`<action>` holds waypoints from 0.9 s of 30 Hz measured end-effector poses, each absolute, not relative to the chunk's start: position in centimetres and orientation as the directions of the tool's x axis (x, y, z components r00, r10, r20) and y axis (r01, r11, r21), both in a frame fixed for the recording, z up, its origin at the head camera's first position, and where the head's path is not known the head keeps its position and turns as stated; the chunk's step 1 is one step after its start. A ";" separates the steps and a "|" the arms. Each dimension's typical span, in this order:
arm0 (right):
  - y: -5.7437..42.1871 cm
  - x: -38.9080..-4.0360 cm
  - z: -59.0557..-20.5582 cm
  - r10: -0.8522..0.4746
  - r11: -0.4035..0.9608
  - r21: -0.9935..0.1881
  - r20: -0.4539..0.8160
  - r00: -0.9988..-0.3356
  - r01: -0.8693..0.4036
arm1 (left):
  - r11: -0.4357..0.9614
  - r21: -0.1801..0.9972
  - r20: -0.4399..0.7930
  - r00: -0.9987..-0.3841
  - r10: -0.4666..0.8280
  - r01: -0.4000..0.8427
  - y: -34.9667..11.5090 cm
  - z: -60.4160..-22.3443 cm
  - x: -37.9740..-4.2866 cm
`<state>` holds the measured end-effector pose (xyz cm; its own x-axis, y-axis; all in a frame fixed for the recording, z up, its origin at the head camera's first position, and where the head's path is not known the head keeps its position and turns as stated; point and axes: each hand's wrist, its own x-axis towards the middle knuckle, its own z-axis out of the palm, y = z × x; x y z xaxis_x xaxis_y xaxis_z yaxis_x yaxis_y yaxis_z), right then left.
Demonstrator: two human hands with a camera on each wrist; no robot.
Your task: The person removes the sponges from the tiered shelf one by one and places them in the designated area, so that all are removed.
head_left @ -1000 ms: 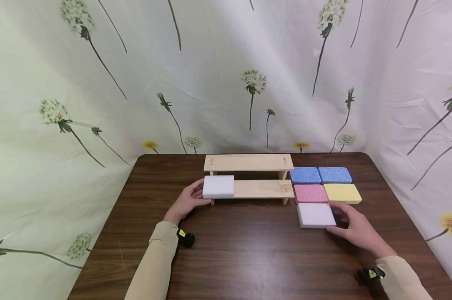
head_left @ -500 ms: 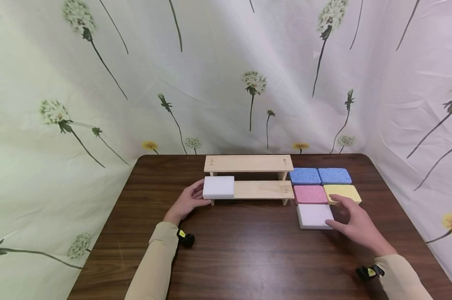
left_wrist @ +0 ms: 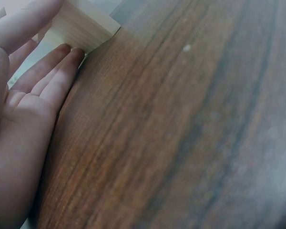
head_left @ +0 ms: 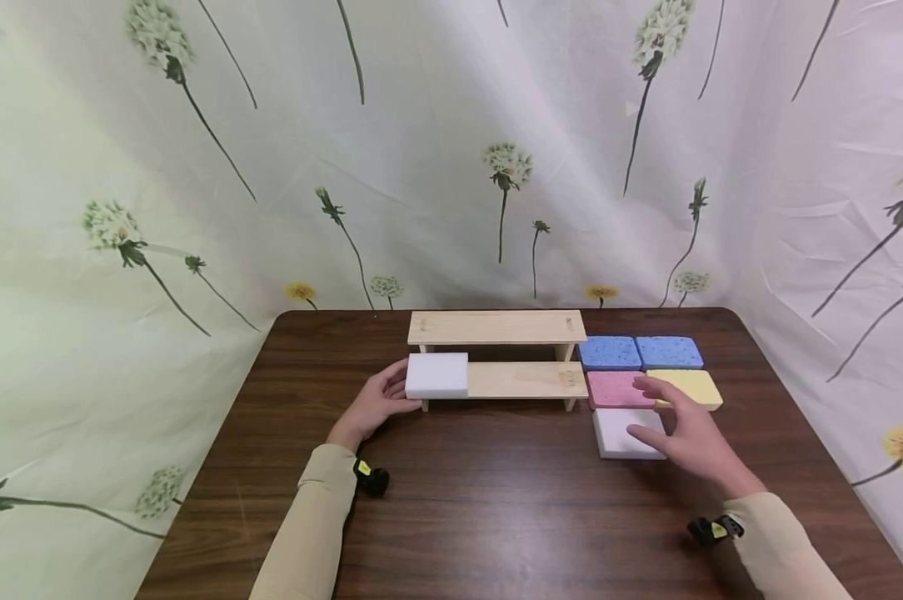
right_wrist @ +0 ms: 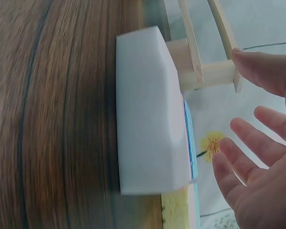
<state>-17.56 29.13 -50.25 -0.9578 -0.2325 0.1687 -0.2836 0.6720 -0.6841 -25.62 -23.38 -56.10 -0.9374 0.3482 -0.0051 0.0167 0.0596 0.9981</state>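
A white sponge lies on the left end of the lower step of a two-tier wooden stand. At that end, my left hand rests against the stand, thumb near its front. In the left wrist view, its fairly straight fingertips touch the wooden side; the head view partly hides them behind the sponge. Over a second white sponge on the table hovers my right hand, fingers spread. The right wrist view shows a gap between this hand and the sponge.
Behind the second white sponge lie a pink sponge and a yellow sponge. Two blue sponges sit farther back, right of the stand. A flowered curtain hangs behind the dark wooden table.
My right hand has come off the right edge of the second white sponge, risen, and shifted left above it. My left hand and the stand have stayed put.
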 end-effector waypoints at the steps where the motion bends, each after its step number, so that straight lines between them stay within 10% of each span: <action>1: 28.9 -17.6 -50.3 -0.238 0.667 -0.688 0.166 -0.957 -0.286 | 0.061 0.998 -0.009 -0.937 0.348 0.013 -23.4 -56.1 -25.6; 27: 22.7 -19.9 -49.8 -0.350 0.522 -0.752 0.241 -0.905 -0.402 | 0.057 0.998 0.003 -0.939 0.344 0.024 -23.5 -56.3 -25.7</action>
<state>-19.93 22.71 -49.78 -0.9051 -0.3505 0.2406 -0.4021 0.5223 -0.7520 -25.70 -23.47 -56.32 -0.9389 0.3443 0.0025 0.0235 0.0569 0.9981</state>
